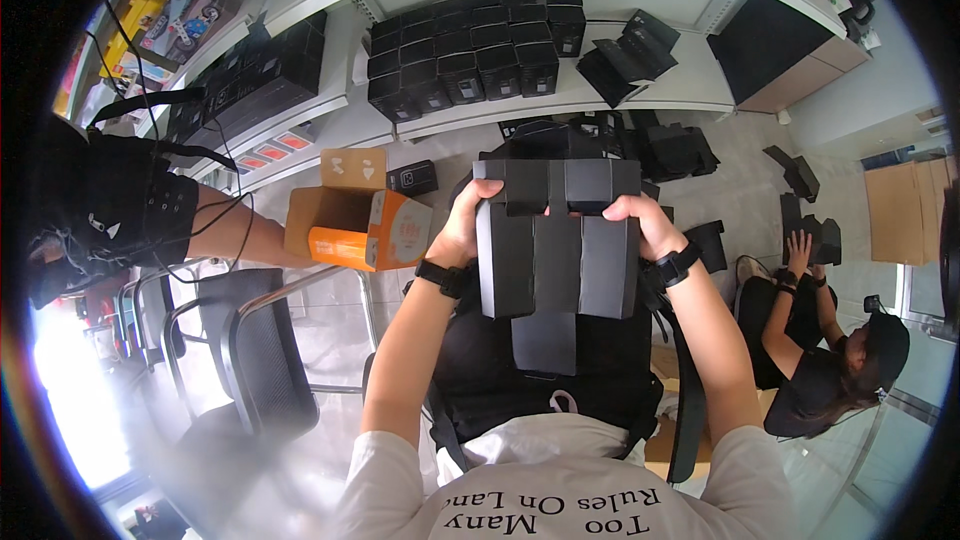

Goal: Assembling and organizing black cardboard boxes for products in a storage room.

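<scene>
Over my lap I hold an unfolded black cardboard box (557,255), its panels spread out and a flap hanging toward me. My left hand (465,220) grips its upper left edge, thumb over the front. On the opposite side, my right hand (648,225) pinches the upper right part, with the thumb across the front. The fingers behind the cardboard are mostly hidden. Dark straps sit around both wrists. Beyond the held box, more flattened black cardboard (675,148) lies on the floor.
Rows of black boxes (460,65) stand on a white shelf (660,95), with loose black blanks (635,55) beside them. An open orange carton (375,230) and a mesh chair (265,340) are at left. Another person (840,370) handles black cardboard at right; a bystander's leg (240,230) shows at left.
</scene>
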`<state>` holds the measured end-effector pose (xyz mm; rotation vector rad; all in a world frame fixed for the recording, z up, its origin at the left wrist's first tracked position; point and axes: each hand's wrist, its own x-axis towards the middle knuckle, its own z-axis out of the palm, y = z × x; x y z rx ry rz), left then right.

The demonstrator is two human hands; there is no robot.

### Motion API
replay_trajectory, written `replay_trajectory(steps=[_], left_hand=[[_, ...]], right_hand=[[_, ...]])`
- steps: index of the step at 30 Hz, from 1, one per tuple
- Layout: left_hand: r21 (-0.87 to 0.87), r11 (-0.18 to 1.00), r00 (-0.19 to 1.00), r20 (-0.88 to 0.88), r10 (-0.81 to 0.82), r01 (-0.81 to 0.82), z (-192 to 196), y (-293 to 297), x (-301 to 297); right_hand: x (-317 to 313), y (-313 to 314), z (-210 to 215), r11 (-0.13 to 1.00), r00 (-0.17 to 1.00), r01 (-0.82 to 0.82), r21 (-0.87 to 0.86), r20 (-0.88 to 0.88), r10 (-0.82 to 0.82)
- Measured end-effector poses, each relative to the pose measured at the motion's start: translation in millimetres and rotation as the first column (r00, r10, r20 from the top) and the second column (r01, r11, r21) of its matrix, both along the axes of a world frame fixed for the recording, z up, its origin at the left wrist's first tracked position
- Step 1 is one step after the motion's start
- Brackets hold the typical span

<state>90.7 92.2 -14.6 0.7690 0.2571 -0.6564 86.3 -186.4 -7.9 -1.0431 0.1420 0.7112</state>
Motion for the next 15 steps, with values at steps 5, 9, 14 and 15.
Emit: replay_trajectory(steps=[5,9,14,15], left_hand=[[-0.049,0.999,0.996,-0.083,0.014,-0.018,-5,4,-8],[-0.026,0.995,0.993,-0.069,0.095,-0.097,-2,9,-11],[0.029,0.996,0.994,-0.071,0.085,-0.083,-1,11,-12],[0.061,0.994,0.992,-0.090,0.094,-0.089,-1,11,-12]], right_hand=[[-10,4,-11,0.970,0.983,0.033,0.239,-0.183,0.011],[-13,9,-5,0.996,0.998,0.029,0.089,-0.060,-0.024],[-13,12,-3,0.990,0.998,0.033,0.134,-0.054,-0.026],[-13,12,-3,0.988,0.996,0.033,0.151,-0.092,-0.019]])
